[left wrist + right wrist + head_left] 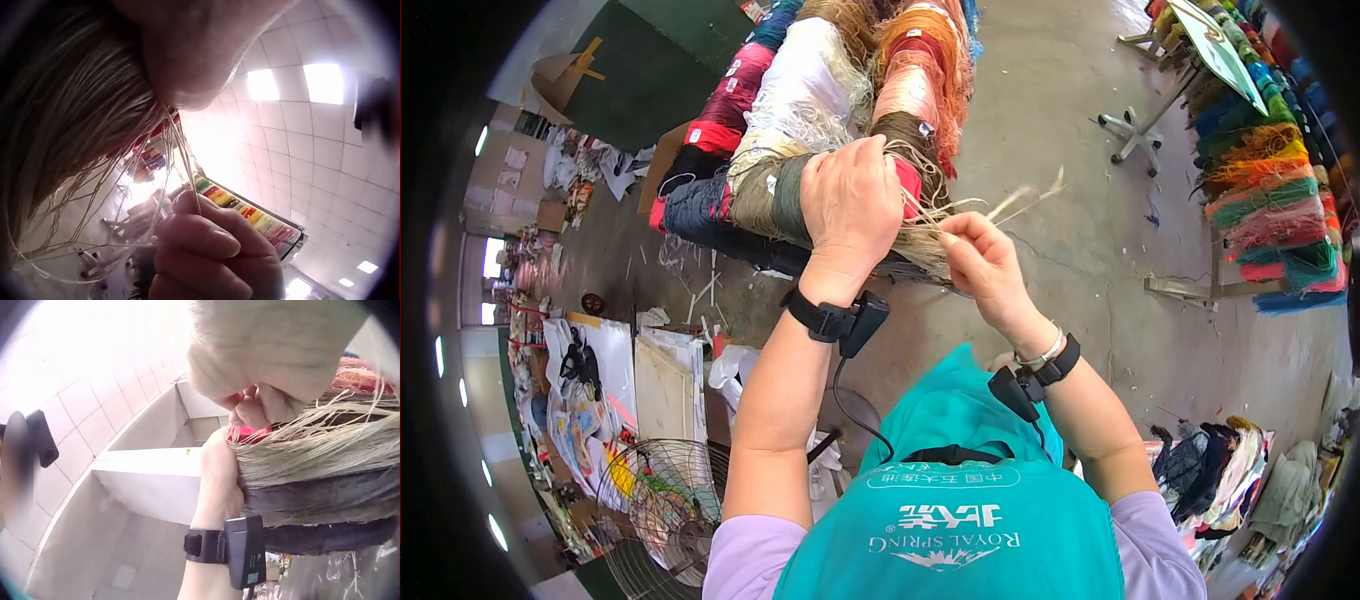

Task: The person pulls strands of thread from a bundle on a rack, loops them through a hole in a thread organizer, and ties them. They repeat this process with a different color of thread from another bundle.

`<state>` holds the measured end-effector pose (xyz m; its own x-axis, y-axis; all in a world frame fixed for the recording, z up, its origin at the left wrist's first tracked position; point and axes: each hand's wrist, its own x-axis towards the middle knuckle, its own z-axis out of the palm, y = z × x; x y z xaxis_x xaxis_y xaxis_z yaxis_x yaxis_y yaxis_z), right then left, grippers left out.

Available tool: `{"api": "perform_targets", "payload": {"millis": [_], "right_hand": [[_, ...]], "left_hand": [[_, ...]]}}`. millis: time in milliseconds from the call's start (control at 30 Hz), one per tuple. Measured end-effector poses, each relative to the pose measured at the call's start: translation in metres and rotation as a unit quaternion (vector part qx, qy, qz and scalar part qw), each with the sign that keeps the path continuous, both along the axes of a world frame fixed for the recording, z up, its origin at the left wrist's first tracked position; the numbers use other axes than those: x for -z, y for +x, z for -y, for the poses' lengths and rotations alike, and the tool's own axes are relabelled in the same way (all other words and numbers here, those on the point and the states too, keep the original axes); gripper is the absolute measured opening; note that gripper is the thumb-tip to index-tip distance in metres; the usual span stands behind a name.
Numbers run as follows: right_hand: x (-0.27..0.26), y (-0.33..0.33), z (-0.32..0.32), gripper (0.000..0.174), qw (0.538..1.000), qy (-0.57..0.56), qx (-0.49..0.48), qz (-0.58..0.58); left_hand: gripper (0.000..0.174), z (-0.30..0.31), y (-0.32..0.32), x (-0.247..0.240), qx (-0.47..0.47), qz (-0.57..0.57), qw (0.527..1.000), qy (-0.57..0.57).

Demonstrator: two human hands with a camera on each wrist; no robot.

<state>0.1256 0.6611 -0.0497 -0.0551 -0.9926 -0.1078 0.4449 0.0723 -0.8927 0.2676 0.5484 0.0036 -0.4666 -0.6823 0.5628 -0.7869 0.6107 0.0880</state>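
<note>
A thick skein of beige yarn (300, 450) lies at the near end of a long stack of coloured skeins. Over it bends my left hand (850, 205), gripping the yarn beside a red patch (908, 185). In the left wrist view, loose strands (181, 147) come out from under that hand's fingertip. Just to the right, my right hand (985, 265) pinches several of these strands between thumb and forefinger, its other fingers curled. The strands stretch between both hands, and some loose ends stick out past the right hand.
White (805, 80), orange and pink skeins (910, 85) run away from me on the stack. A rack of coloured yarn (1265, 200) stands at the right, near a wheeled stand (1135, 135). A wire fan (665, 500) is at the lower left.
</note>
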Motion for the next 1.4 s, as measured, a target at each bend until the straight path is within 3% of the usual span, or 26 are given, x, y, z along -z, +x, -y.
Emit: {"api": "perform_targets", "payload": {"millis": [133, 333, 467, 567, 633, 767, 900, 967, 1133, 1267, 1367, 1400], "right_hand": [[0.006, -0.004, -0.006, 0.016, 0.998, -0.012, -0.024, -0.050], [0.047, -0.070, -0.074, 0.016, 0.988, 0.110, -0.104, -0.015], [0.096, -0.139, -0.156, 0.014, 0.977, 0.200, -0.063, -0.048], [0.121, -0.201, -0.230, 0.012, 0.949, 0.293, 0.029, -0.114], [0.132, -0.245, -0.278, 0.011, 0.930, 0.340, 0.099, -0.100], [0.127, -0.274, -0.309, 0.009, 0.926, 0.323, 0.149, -0.127], [0.122, -0.260, -0.333, 0.010, 0.917, 0.318, 0.193, -0.143], [0.121, -0.233, -0.359, 0.010, 0.916, 0.336, 0.192, -0.111], [0.064, -0.179, -0.388, 0.008, 0.899, 0.316, 0.299, 0.053], [0.020, -0.178, -0.410, 0.008, 0.913, 0.179, 0.358, 0.074], [0.012, -0.178, -0.411, 0.004, 0.872, 0.107, 0.434, 0.201], [-0.001, -0.180, -0.412, 0.003, 0.867, 0.064, 0.458, 0.186]], "left_hand": [[0.029, 0.000, -0.001, 0.000, -0.018, 0.015, 1.000, 0.015], [0.033, 0.000, -0.003, -0.001, -0.036, 0.046, 0.998, 0.021], [0.033, -0.002, -0.005, -0.003, -0.040, 0.057, 0.997, 0.024], [0.034, -0.001, -0.006, -0.002, -0.044, 0.057, 0.997, 0.028], [0.034, 0.000, -0.006, 0.000, -0.040, 0.052, 0.997, 0.028], [0.034, -0.003, -0.009, -0.002, -0.043, 0.052, 0.997, 0.043], [0.034, -0.001, -0.004, -0.004, -0.040, 0.049, 0.997, 0.044], [0.034, -0.001, -0.005, -0.004, -0.038, 0.043, 0.997, 0.043], [0.034, -0.002, -0.006, -0.007, -0.041, 0.030, 0.997, 0.058], [0.034, -0.004, -0.005, -0.007, -0.035, 0.030, 0.998, 0.050], [0.034, -0.006, -0.007, -0.006, -0.034, 0.019, 0.998, 0.052], [0.034, -0.005, -0.006, -0.006, -0.034, 0.020, 0.998, 0.049]]}}
